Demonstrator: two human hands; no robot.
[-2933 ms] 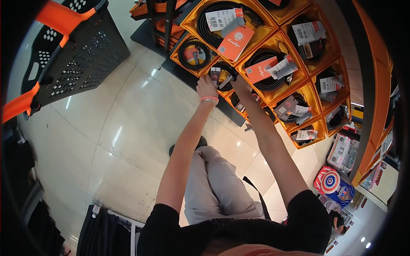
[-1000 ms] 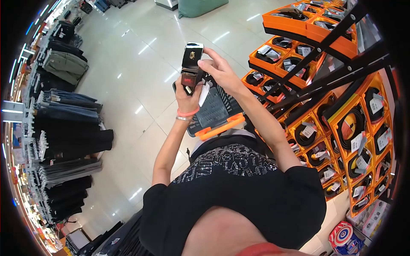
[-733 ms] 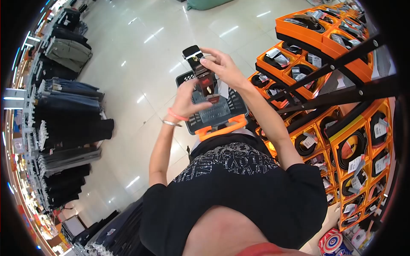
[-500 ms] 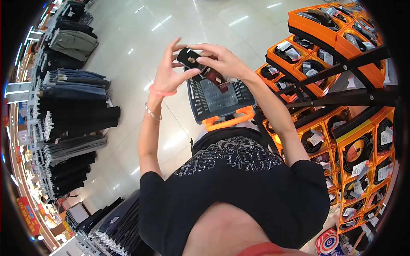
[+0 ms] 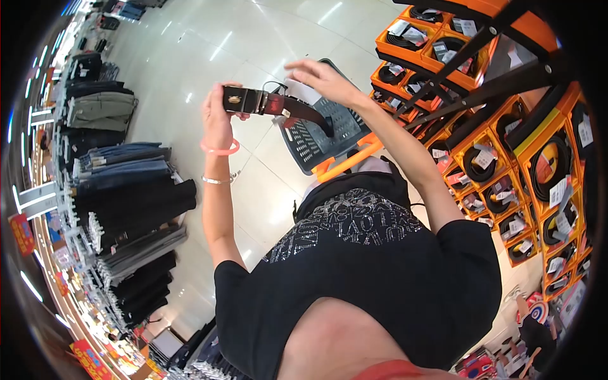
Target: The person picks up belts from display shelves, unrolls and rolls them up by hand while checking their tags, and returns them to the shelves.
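Observation:
A dark belt [image 5: 304, 109] stretches sideways above a shopping basket, its black buckle with a gold emblem at the left end. My left hand [image 5: 218, 117] is closed round that buckle end, fingers behind it and thumb at its edge. A tag and a thin black loop hang by the belt's middle. To the right and a little above the belt, my right hand [image 5: 324, 82] has its fingers stretched out, apart from it. The belt's far end curves down over the grey basket [image 5: 310, 149], which has an orange handle [image 5: 348, 159].
On the right, an orange-boxed rack [image 5: 411, 54] holds coiled belts with tags, crossed by black metal bars [image 5: 500, 82]. Hanging trousers [image 5: 139, 196] line the left side. Part of a person [image 5: 537, 335] shows at the lower right. Glossy tiles [image 5: 253, 38] cover the floor.
My left hand has moved left and down with the buckle end, drawing the belt out sideways. My right hand has let go of it and opened. The view has turned slightly.

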